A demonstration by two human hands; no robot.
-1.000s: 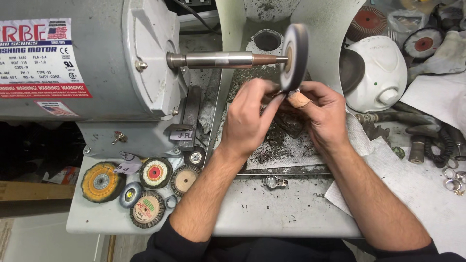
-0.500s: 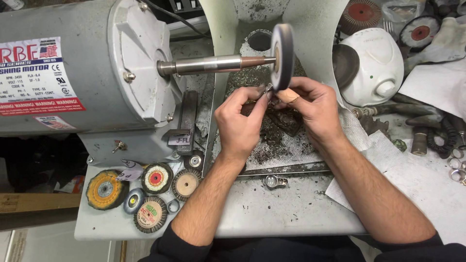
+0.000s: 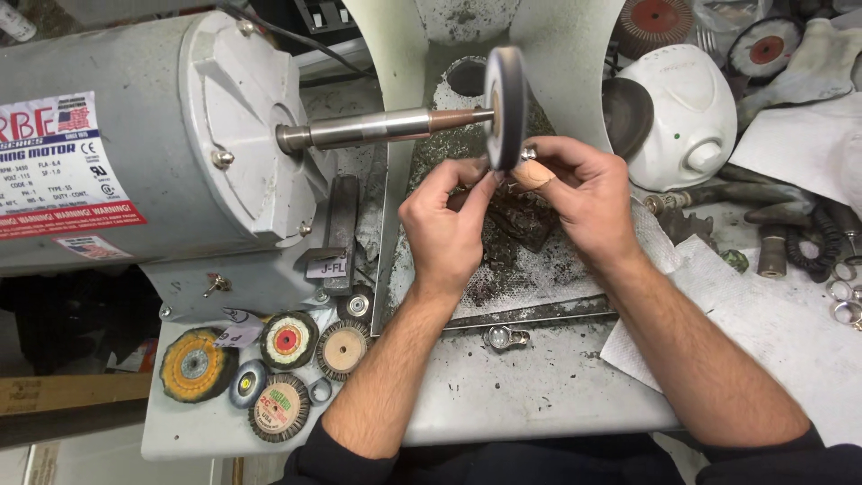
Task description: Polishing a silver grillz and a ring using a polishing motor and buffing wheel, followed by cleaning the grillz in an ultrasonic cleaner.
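- Two bare hands meet just under the buffing wheel (image 3: 505, 106), which sits at the end of a metal spindle (image 3: 386, 127) coming out of the big grey motor (image 3: 135, 153).
- The left hand (image 3: 446, 224) has its grip narrow: thumb and forefinger are pinched close together at the lower edge of the wheel, on the same small piece the other hand holds.
- The right hand (image 3: 584, 193) holds a small shiny metal piece (image 3: 528, 154) between thumb and fingers; one fingertip carries a tan cover. The piece is touching the lower rim of the wheel, or is just beside it; I cannot tell which.
- The wheel looks blurred.
- Below the hands lies a metal tray (image 3: 539, 296) covered with dark dust and crumbs, inside a pale hood (image 3: 404, 54) that stands around the wheel.
- On the grey worktop (image 3: 521, 395), left of the left forearm, several small round brushes and buffs lie together, among them a yellow one (image 3: 196, 364) and one with a red centre (image 3: 287, 339).
- A small silver ring (image 3: 499, 338) lies near the front edge of the tray.
- To the right stand a white rounded device (image 3: 687, 112), white paper towels (image 3: 772, 332) and some dark tools.
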